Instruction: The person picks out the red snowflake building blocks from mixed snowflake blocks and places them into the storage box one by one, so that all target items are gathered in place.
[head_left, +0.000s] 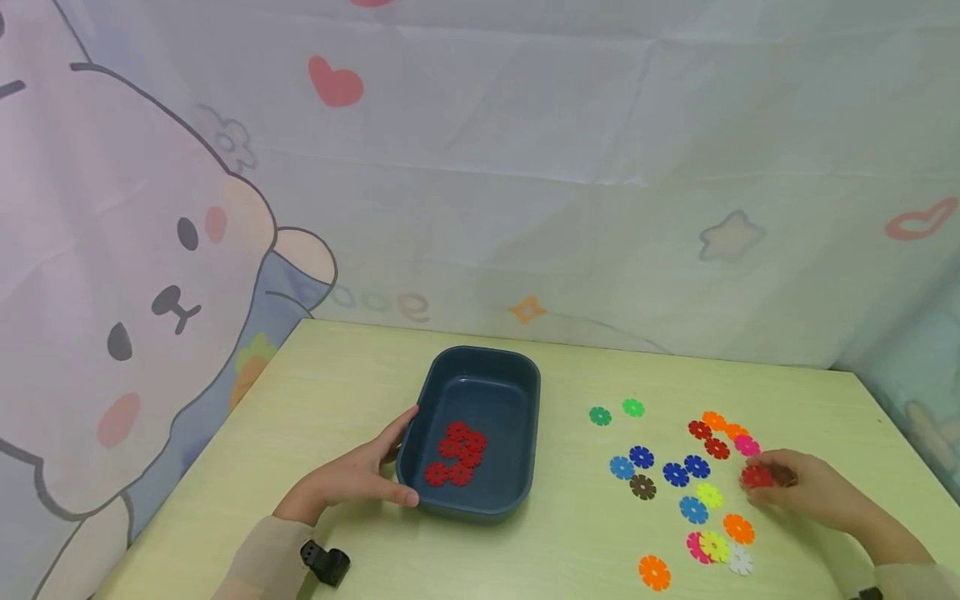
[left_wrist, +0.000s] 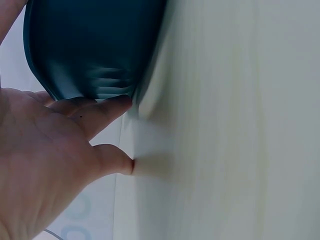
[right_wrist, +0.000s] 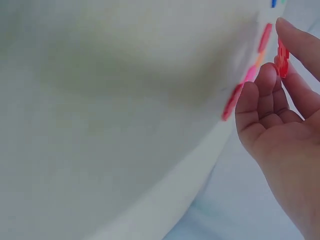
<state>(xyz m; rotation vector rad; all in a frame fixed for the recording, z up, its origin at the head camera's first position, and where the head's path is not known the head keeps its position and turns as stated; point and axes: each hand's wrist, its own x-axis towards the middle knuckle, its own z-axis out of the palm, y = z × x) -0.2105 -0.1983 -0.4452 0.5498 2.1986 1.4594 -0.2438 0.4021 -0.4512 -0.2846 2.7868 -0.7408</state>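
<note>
A dark blue tray [head_left: 480,504] stands on the table, with several red flower-shaped discs [head_left: 461,475] lying in its near left part. The left hand [head_left: 352,477] touches the tray's left side, fingers spread along the wall; in the left wrist view, the hand [left_wrist: 55,145] rests fingertips against the tray [left_wrist: 95,45]. At the right, the right hand [head_left: 813,492] pinches a red disc [head_left: 757,477] between thumb and fingers. The right wrist view has that hand [right_wrist: 285,100] holding the red disc [right_wrist: 283,57] on edge, with another red disc [right_wrist: 231,102] beside the fingers.
Between the tray and the right hand lie several loose discs: green [head_left: 600,416], dark blue [head_left: 676,475], brown [head_left: 642,487], yellow [head_left: 709,496], orange [head_left: 655,572], white [head_left: 740,560], pink [head_left: 747,445] and red [head_left: 717,448]. A printed cloth [head_left: 487,208] hangs behind the table.
</note>
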